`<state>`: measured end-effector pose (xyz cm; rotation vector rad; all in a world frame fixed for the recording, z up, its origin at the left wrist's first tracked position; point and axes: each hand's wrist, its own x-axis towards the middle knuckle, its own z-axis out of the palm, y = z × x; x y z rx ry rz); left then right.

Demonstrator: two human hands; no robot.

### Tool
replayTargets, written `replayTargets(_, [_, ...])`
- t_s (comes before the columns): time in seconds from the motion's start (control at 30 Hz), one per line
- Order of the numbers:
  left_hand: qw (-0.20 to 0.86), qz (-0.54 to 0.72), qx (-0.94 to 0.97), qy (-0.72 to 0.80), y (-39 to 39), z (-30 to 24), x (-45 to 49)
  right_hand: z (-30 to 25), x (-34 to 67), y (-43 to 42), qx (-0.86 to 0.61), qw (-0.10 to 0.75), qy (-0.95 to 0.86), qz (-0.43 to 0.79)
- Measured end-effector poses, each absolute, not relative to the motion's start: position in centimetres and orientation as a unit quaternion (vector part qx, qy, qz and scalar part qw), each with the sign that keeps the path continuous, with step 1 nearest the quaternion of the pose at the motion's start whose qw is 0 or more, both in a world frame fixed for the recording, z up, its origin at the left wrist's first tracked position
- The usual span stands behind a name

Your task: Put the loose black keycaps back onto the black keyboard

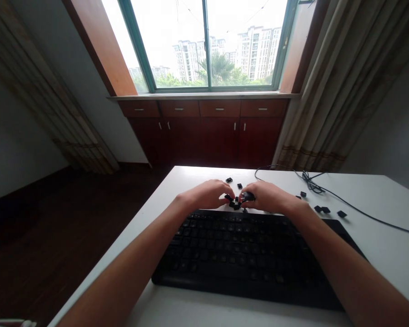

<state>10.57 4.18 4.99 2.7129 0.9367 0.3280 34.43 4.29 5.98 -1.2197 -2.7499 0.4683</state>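
Note:
A black keyboard (225,245) lies on the white table, with patches in its rows where keycaps look to be off. Just beyond its far edge, my left hand (211,193) pinches a black keycap (228,198) between thumb and fingertips. Close beside it, my right hand (267,196) is closed around a small dark tool (248,196) whose kind I cannot make out. Several loose keycaps (236,206) lie between and under the fingertips. Two more, one keycap (229,180) and another keycap (239,186), sit a little farther back.
More loose keycaps (322,209) are scattered on the right of the white table (371,190). A black cable (347,198) runs across there, bunched near the back. The table's left edge drops to a dark floor (71,218). Red-brown cabinets (204,136) stand under the window.

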Motion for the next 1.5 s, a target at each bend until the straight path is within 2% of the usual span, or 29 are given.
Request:
replayTargets(0.3, [0.146,0.129,0.924,0.329,4.3,4.8,10.8,5.6,34.4,4.3,-0.387,0.052,-0.909,0.146])
replayTargets(0.47, [0.19,0.155,0.908,0.34,4.2,5.0,10.7,5.6,34.6,4.2,-0.391,0.084,-0.905,0.146])
replayTargets(0.57, [0.234,0.192,0.883,0.358,4.0,5.5,10.7,6.4,35.3,4.2,-0.399,0.111,-0.896,0.161])
replayTargets(0.8, [0.402,0.275,0.797,0.358,3.8,6.9,11.0,9.1,37.3,4.0,-0.402,0.226,-0.833,0.306])
replayTargets(0.93, [0.501,0.291,0.74,0.342,3.7,7.1,11.0,10.2,37.5,3.7,-0.36,0.218,-0.835,0.354])
replayTargets(1.17, [0.613,0.337,0.64,0.319,3.6,7.4,10.7,11.0,37.5,3.1,-0.333,0.213,-0.82,0.414])
replayTargets(1.5, [0.634,0.323,0.626,0.319,3.6,7.6,11.0,10.1,37.8,3.8,-0.326,0.201,-0.807,0.449])
